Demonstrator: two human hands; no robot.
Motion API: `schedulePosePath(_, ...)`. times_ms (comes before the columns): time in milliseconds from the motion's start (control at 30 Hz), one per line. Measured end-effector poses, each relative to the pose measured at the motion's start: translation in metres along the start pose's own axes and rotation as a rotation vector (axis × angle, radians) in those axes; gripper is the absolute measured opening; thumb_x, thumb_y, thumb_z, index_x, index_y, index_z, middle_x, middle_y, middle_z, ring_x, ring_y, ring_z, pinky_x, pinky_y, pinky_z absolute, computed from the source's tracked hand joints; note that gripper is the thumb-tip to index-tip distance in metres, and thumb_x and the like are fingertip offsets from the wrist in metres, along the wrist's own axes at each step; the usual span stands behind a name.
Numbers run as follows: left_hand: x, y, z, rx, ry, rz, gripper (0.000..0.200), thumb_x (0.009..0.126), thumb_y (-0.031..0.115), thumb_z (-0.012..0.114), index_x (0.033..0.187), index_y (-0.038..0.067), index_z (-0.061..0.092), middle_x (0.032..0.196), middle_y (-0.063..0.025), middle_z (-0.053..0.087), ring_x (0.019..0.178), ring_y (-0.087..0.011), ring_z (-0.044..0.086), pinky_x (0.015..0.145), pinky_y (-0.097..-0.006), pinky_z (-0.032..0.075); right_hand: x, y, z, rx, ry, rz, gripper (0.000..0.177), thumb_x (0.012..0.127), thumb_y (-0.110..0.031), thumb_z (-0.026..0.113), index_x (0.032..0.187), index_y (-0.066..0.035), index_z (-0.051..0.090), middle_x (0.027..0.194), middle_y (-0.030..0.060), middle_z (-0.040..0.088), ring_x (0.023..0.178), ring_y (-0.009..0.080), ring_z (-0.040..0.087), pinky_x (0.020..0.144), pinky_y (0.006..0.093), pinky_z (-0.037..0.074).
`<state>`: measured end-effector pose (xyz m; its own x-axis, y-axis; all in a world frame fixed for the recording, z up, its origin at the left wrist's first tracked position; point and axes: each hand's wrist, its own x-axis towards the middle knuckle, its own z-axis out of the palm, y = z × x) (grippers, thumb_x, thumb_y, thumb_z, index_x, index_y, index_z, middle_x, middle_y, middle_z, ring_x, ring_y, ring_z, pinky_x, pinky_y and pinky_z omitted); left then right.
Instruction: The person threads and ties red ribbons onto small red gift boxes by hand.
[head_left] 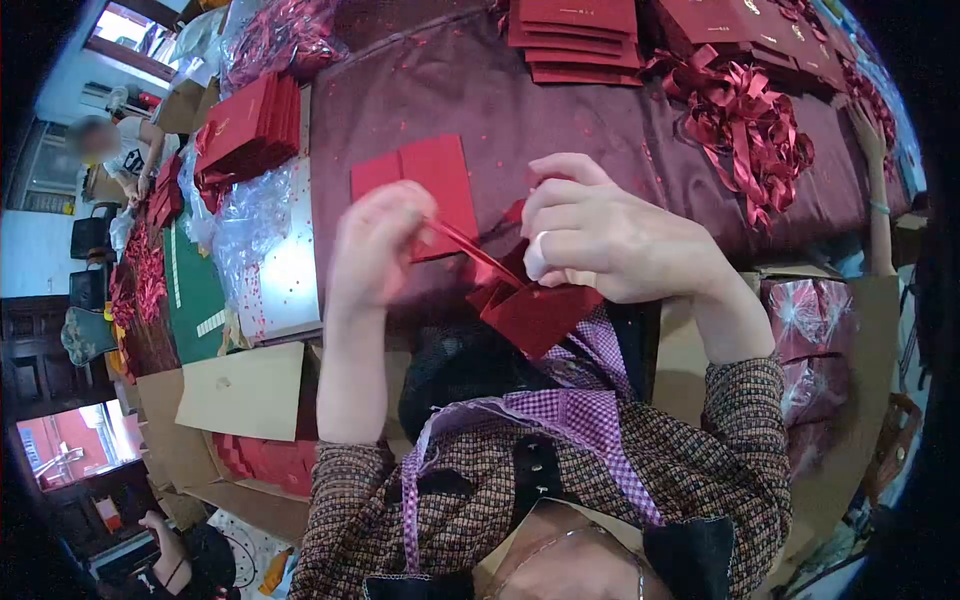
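Note:
My left hand (385,245), slightly blurred, pinches a shiny red ribbon (462,246) that is drawn taut toward a small red paper gift bag (538,318). Held at the table's near edge, the gift bag is tilted, with its folded opening facing up. My right hand (625,235), wearing a pale ring or band on one finger, is closed at the bag's upper right side; its fingertips are partly hidden. Behind my left hand, a flat red card piece (440,185) lies on the dark red cloth.
Red printed stacks stand at the back (575,45) and left (250,125). A pile of red ribbons (745,135) lies at right. Cardboard boxes with red packs (815,330) flank my lap. Another person's arm (875,150) reaches in at right; a person (125,150) works far left.

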<state>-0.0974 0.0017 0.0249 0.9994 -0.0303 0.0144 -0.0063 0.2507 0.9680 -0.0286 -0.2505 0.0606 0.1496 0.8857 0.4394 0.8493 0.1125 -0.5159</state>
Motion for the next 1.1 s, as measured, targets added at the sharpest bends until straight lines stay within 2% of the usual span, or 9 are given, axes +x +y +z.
schedulePosePath(267, -0.013, 0.018, -0.014, 0.302, 0.177, 0.061, 0.021, 0.095, 0.018, 0.049, 0.099, 0.0, 0.06, 0.09, -0.0039, 0.061, 0.078, -0.0081, 0.051, 0.073, -0.0229, 0.041, -0.013, 0.004, -0.012, -0.184, 0.15, 0.037, 0.015, 0.07, -0.014, 0.07, 0.08, -0.011, 0.06, 0.085, 0.0022, 0.057, 0.1, 0.0257, 0.056, 0.101, 0.0483, 0.031)
schedulePosePath(400, -0.022, 0.006, 0.003, 0.215, -0.209, -0.027, 0.055, 0.087, 0.033, 0.063, 0.125, -0.003, 0.047, 0.112, -0.009, 0.058, 0.103, -0.0154, 0.055, 0.09, -0.0273, 0.042, -0.011, 0.019, -0.013, -0.203, 0.261, 0.096, 0.015, 0.073, -0.017, 0.068, 0.083, -0.009, 0.061, 0.091, 0.0047, 0.056, 0.105, 0.0281, 0.053, 0.096, 0.0436, 0.035)
schedulePosePath(600, 0.003, -0.019, 0.052, -0.089, -0.058, -0.187, 0.031, 0.089, 0.006, 0.054, 0.119, -0.003, 0.051, 0.107, -0.0046, 0.059, 0.097, -0.0117, 0.055, 0.087, -0.0261, 0.043, 0.002, 0.04, 0.009, -0.138, 0.323, 0.219, 0.014, 0.076, -0.013, 0.067, 0.087, -0.008, 0.062, 0.095, 0.0077, 0.058, 0.107, 0.029, 0.052, 0.092, 0.0389, 0.038)
schedulePosePath(700, 0.016, -0.016, 0.042, -0.242, 0.077, -0.19, 0.021, 0.089, 0.003, 0.05, 0.108, -0.002, 0.056, 0.099, -0.0035, 0.06, 0.089, -0.0108, 0.056, 0.082, -0.025, 0.044, -0.003, 0.034, -0.003, -0.193, 0.359, 0.197, 0.047, 0.077, -0.031, 0.069, 0.115, -0.006, 0.057, 0.117, 0.0152, 0.055, 0.115, 0.0335, 0.047, 0.099, 0.0405, 0.036)
schedulePosePath(833, 0.025, -0.032, 0.008, -0.31, 0.215, -0.162, 0.02, 0.091, 0.003, 0.044, 0.107, -0.002, 0.055, 0.102, -0.0045, 0.059, 0.093, -0.0113, 0.056, 0.086, -0.0265, 0.045, -0.018, 0.002, -0.014, -0.273, -0.16, 0.224, 0.097, 0.061, -0.067, 0.063, 0.136, -0.01, 0.039, 0.141, 0.0167, 0.036, 0.134, 0.0383, 0.026, 0.107, 0.0513, 0.022)
schedulePosePath(867, 0.028, -0.034, 0.002, -0.387, 0.196, -0.201, 0.02, 0.091, 0.003, 0.044, 0.107, -0.001, 0.055, 0.103, -0.0052, 0.059, 0.094, -0.0122, 0.056, 0.086, -0.0279, 0.045, -0.021, -0.004, -0.01, -0.288, -0.204, 0.253, 0.1, 0.06, -0.066, 0.062, 0.139, -0.012, 0.035, 0.142, 0.0157, 0.034, 0.135, 0.0389, 0.023, 0.108, 0.0521, 0.019)
schedulePosePath(967, 0.03, -0.019, 0.008, -0.453, 0.192, -0.254, 0.022, 0.092, 0.007, 0.045, 0.111, 0.0, 0.054, 0.105, -0.0073, 0.061, 0.098, -0.017, 0.058, 0.088, -0.0325, 0.047, -0.021, -0.003, -0.004, -0.482, -0.143, 0.222, 0.059, 0.079, -0.015, 0.059, 0.134, -0.011, 0.042, 0.138, 0.0145, 0.041, 0.131, 0.0314, 0.035, 0.106, 0.0478, 0.027)
schedulePosePath(1033, 0.041, -0.009, 0.013, -0.519, 0.336, -0.308, 0.024, 0.093, 0.015, 0.047, 0.113, 0.002, 0.052, 0.101, -0.01, 0.063, 0.09, -0.0206, 0.062, 0.077, -0.0347, 0.052, -0.019, 0.006, -0.009, -0.395, -0.024, 0.192, 0.051, 0.077, -0.005, 0.054, 0.128, -0.009, 0.048, 0.131, 0.0146, 0.049, 0.122, 0.03, 0.047, 0.1, 0.043, 0.035)
schedulePosePath(1100, 0.037, 0.0, -0.015, -0.45, 0.083, -0.259, 0.025, 0.094, 0.022, 0.048, 0.111, 0.003, 0.052, 0.096, -0.0135, 0.064, 0.077, -0.0221, 0.064, 0.063, -0.0352, 0.053, -0.013, 0.014, -0.026, -0.359, 0.104, 0.149, 0.048, 0.073, -0.001, 0.055, 0.121, -0.007, 0.054, 0.12, 0.0152, 0.057, 0.112, 0.0301, 0.055, 0.092, 0.0416, 0.042)
